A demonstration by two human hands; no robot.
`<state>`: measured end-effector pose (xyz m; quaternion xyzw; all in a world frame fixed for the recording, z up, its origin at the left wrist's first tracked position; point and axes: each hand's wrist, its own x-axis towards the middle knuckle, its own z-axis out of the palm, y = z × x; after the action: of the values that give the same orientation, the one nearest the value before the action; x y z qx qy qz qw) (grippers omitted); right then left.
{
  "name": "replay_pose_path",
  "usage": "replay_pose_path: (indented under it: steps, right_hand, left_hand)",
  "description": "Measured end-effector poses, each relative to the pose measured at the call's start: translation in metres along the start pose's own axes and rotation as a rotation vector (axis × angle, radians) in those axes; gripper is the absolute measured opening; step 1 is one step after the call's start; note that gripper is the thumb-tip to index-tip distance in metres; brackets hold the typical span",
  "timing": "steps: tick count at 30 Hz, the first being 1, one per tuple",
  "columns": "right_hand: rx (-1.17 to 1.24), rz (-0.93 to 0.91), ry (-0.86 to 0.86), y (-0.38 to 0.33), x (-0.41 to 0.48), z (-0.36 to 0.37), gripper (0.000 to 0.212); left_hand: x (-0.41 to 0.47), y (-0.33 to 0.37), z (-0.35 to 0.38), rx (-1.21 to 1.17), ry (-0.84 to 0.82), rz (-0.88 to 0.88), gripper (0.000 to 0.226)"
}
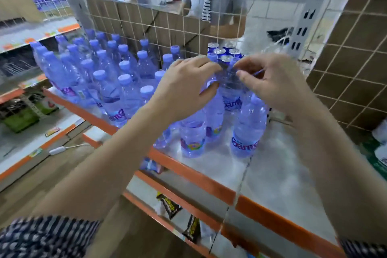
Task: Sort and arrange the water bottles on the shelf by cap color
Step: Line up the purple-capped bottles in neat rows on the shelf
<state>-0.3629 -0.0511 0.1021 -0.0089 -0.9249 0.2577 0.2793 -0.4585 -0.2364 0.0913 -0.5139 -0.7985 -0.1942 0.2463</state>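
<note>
Now | left hand (pixel 188 81) palm-down, grip curled round bottle (pixel 214 115) | right hand (pixel 274 81) grip pinching next bottle (pixel 231 98) (blurred)

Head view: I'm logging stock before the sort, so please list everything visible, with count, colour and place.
water bottles: about thirty, clear with pale blue caps, a big block on the left of the shelf and a few under the hands
cans: about six, blue with silver tops, at the back by the mesh
shelf: one, whitish top with an orange front edge
wire mesh: one, white grid, behind the shelf
snack packets: two, black and yellow, on the tier below
left hand: one, fingers curled round a bottle top
right hand: one, fingers and thumb pinching a bottle top beside it
</note>
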Motion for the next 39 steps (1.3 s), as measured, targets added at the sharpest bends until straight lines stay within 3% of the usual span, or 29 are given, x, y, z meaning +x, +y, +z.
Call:
replay_pose_path:
  steps: [4,7,17,23,26,31,39]
  right_hand:
    - [-0.091,0.021,-0.052,0.011,0.046,0.005,0.016]
    - [-0.125,0.041,-0.094,0.017,0.075,0.011,0.015]
    - [-0.408,0.053,-0.365,0.004,0.184,0.085,0.020]
    - [-0.320,0.172,-0.515,-0.013,0.234,0.139,0.031]
    - [-0.305,0.168,-0.613,-0.020,0.239,0.167,0.038]
    - [-0.531,0.092,-0.632,-0.024,0.239,0.191,0.042]
    - [-0.536,0.289,-0.615,-0.010,0.239,0.167,0.039]
  left_hand:
    - [0.040,-0.049,0.000,-0.122,-0.107,-0.007,0.030]
    - [0.067,-0.090,0.001,-0.080,-0.175,0.033,0.037]
    - [0.128,-0.243,0.032,0.022,-0.386,0.277,0.028]
    - [0.145,-0.320,0.055,-0.004,-0.535,0.394,0.038]
    - [0.158,-0.333,0.075,-0.090,-0.588,0.463,0.040]
    - [0.168,-0.329,0.104,-0.206,-0.656,0.564,0.040]
    - [0.176,-0.327,0.115,-0.123,-0.644,0.568,0.036]
